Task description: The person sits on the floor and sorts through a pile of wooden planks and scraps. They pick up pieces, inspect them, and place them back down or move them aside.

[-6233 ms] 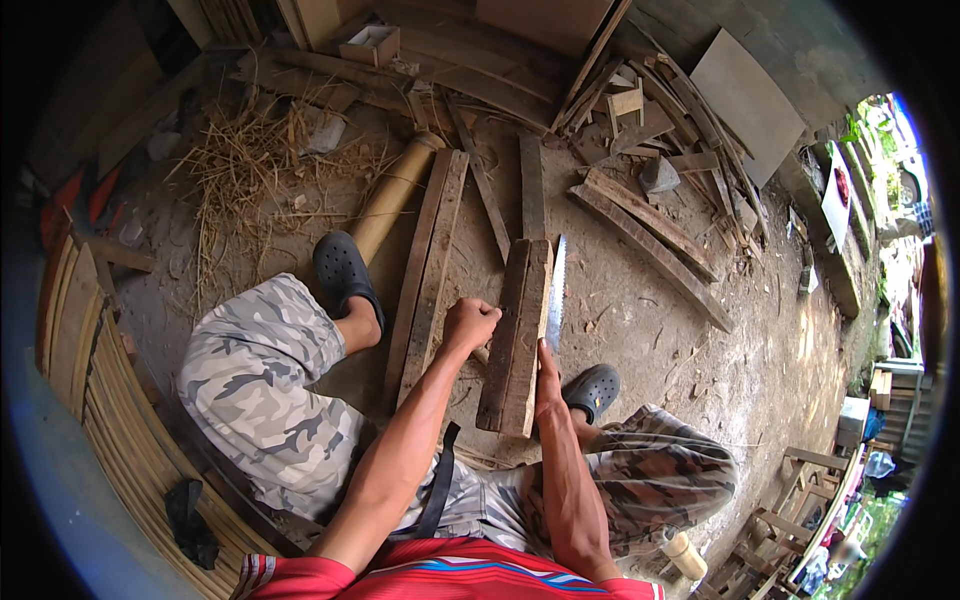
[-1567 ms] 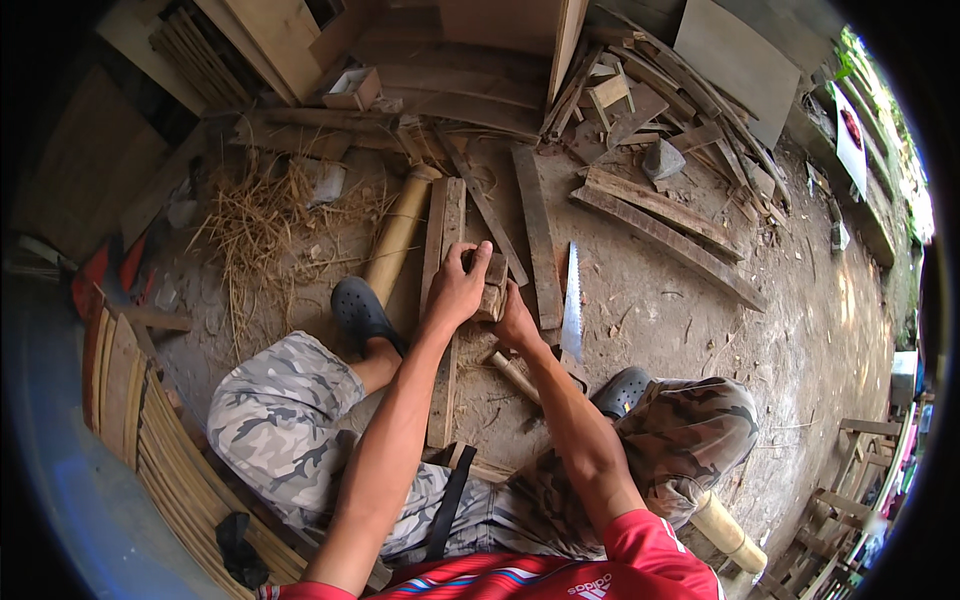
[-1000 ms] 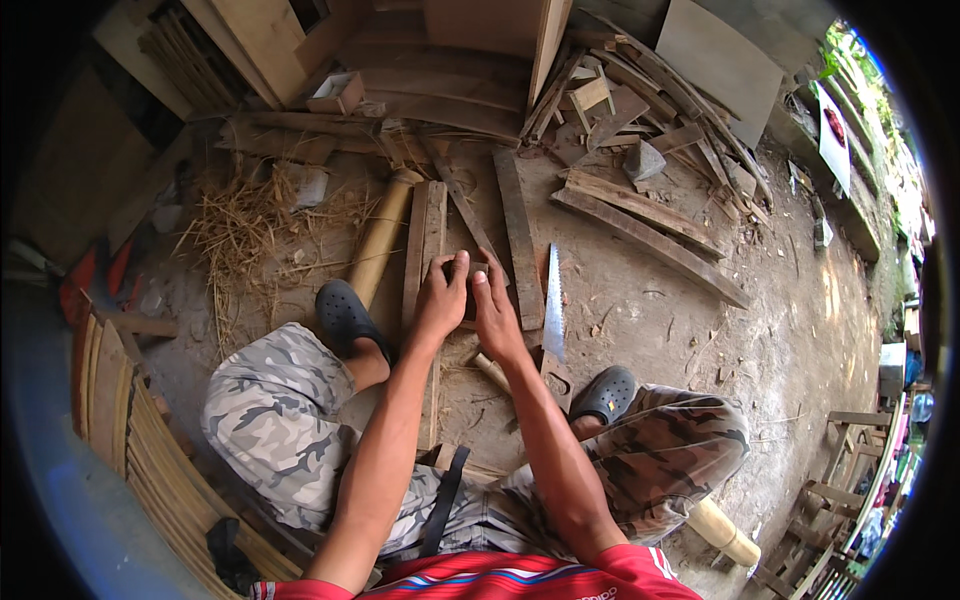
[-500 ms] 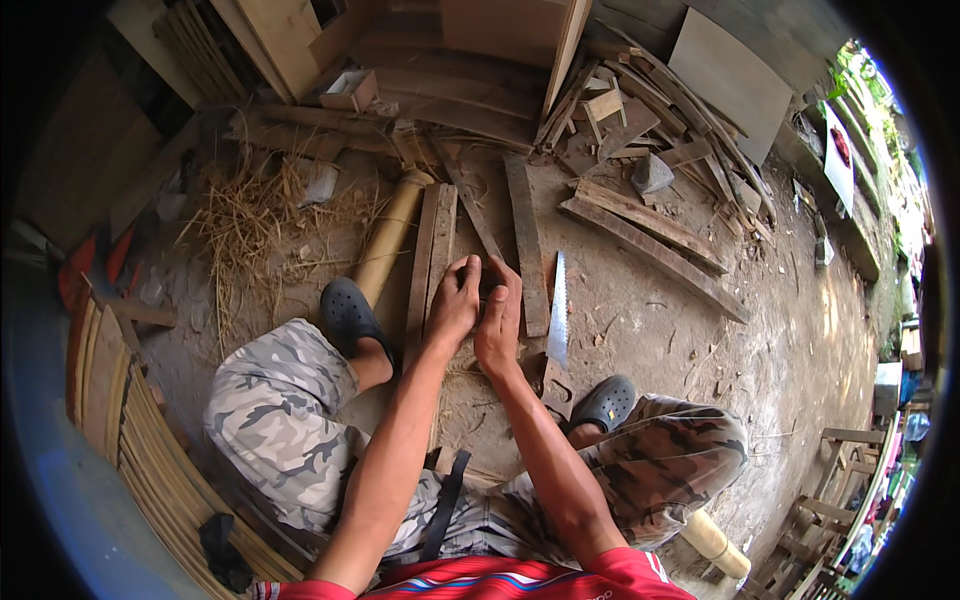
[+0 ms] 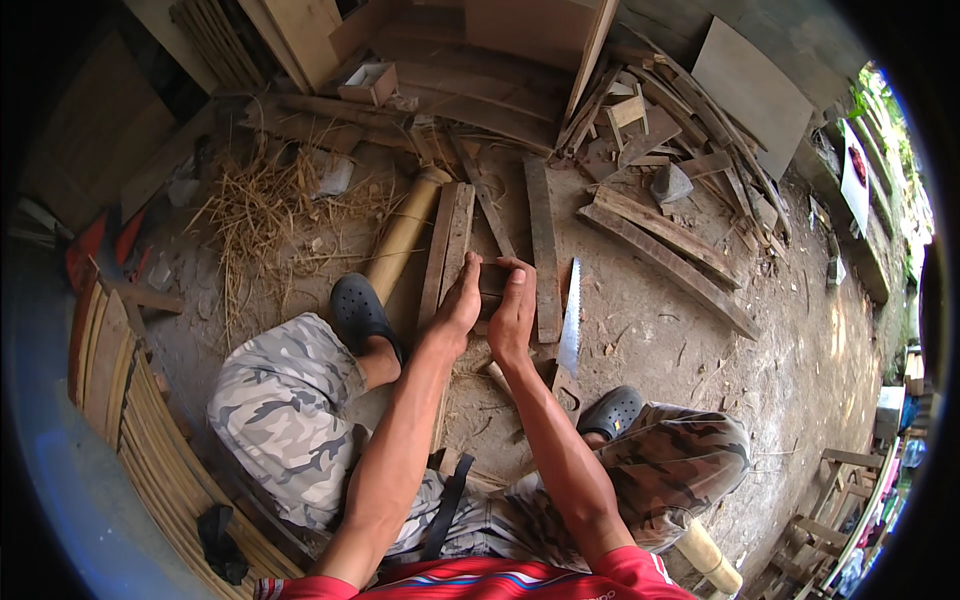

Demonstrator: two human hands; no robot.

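My left hand (image 5: 460, 305) and my right hand (image 5: 514, 310) are raised in front of me, palms facing across a narrow gap. The left fingers are stretched out and pressed near one another; the right fingers bend a little at the tips. A dark brown block-like shape (image 5: 491, 284) shows in the gap; whether either palm touches it cannot be made out. Two long wooden boards (image 5: 447, 240) lie just beyond my left hand. Another dark plank (image 5: 542, 240) is beyond my right hand. A handsaw (image 5: 570, 325) rests on the ground right of my right wrist.
A bamboo pole (image 5: 405, 230) lies left of the boards, by a straw heap (image 5: 260, 205). Two thick timbers (image 5: 670, 255) and a scrap wood pile (image 5: 690, 120) are at the right. A small open box (image 5: 368, 84) sits at the back. Curved strips (image 5: 175, 470) line the near left.
My hands have drawn apart, widening the gap between the palms, and the dark shape there shows more. The whole view has shifted slightly, so the surroundings sit a little lower and further right.
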